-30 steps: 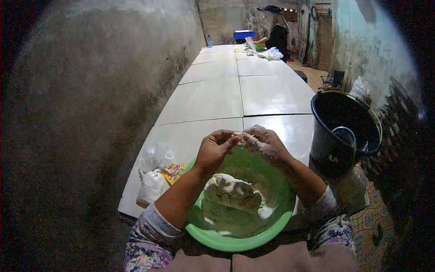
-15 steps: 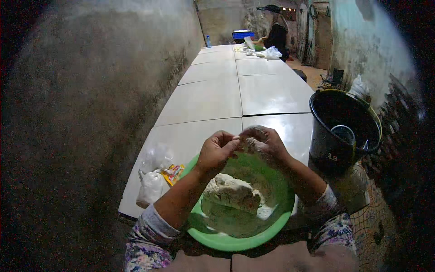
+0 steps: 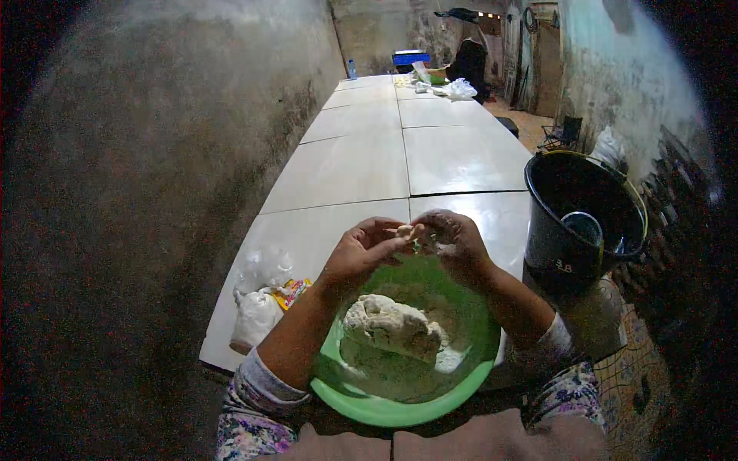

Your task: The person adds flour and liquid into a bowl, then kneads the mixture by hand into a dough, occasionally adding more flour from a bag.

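Observation:
A lump of pale, floury dough [image 3: 393,326] lies in a wide green basin [image 3: 403,412] in front of me. Above the basin's far rim my two hands meet, fingertips together. Between them shows a small pale bit of dough [image 3: 410,230]. My left hand [image 3: 365,250] pinches it with thumb and fingers. My right hand [image 3: 455,244], dusted with flour, has its fingers curled in on the same bit. Loose flour [image 3: 450,359] coats the basin's inside, to the right of the lump.
Left of the basin are a plastic bag of white powder [image 3: 255,319] and a yellow-red packet [image 3: 292,292]. A black bucket [image 3: 550,238] with a clear container inside stands at right. Far along the white tiled table [image 3: 338,165], a person [image 3: 469,65] is beside white bags [image 3: 461,88].
My hands stay together over the basin while the fingers shift; the pale bit between the fingertips shows more plainly now. The dough lump has not moved within the basin.

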A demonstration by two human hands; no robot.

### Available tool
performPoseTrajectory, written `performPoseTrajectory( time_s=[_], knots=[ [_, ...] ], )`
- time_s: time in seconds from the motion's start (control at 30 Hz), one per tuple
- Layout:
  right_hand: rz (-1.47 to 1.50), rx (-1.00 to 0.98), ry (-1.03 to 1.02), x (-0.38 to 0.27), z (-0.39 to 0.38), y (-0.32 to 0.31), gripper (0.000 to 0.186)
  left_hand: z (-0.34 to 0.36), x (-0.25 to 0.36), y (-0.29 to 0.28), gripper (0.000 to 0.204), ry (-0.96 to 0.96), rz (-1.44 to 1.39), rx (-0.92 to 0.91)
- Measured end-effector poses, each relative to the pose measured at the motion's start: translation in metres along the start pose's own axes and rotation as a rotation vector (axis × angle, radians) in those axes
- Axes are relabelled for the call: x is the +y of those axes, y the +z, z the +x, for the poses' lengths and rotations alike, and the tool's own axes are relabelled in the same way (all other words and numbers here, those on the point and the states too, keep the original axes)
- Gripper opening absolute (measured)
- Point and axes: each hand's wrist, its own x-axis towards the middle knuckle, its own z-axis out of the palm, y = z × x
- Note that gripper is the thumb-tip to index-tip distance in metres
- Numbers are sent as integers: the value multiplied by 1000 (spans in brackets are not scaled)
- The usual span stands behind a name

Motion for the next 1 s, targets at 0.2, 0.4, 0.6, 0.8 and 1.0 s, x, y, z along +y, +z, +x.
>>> performPoseTrajectory(
  time_s=[0.2,0.4,0.6,0.8,1.0],
  knots=[
    [74,63,0,-3,-2,2,30,4,-13,1,18,63,-40,-10],
    [349,144,193,-19,-1,6,21,3,-12,8,13,97,63,62],
    [284,31,287,-33,0,5,22,2,-14,8,15,159,327,153],
    [303,0,260,-31,-3,1,30,1,-14,16,19,330,499,187],
    [316,40,175,-18,-1,3,28,-3,-9,14,24,308,383,192]
  ],
)
